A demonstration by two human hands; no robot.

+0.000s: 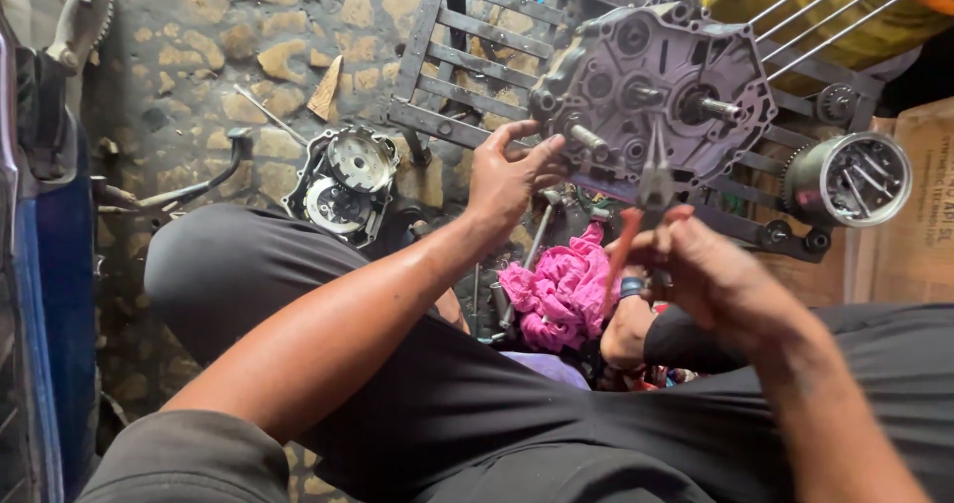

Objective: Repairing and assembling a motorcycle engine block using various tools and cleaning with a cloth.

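Grey metal makes up the engine case, which leans on a metal grate above the person's knees. The left hand grips the case's lower left edge, its fingers curled around it. The right hand is closed on red-handled pliers, and their tip seems to touch a shaft on the case. A pink rag lies below. A round engine cover rests on the stone floor.
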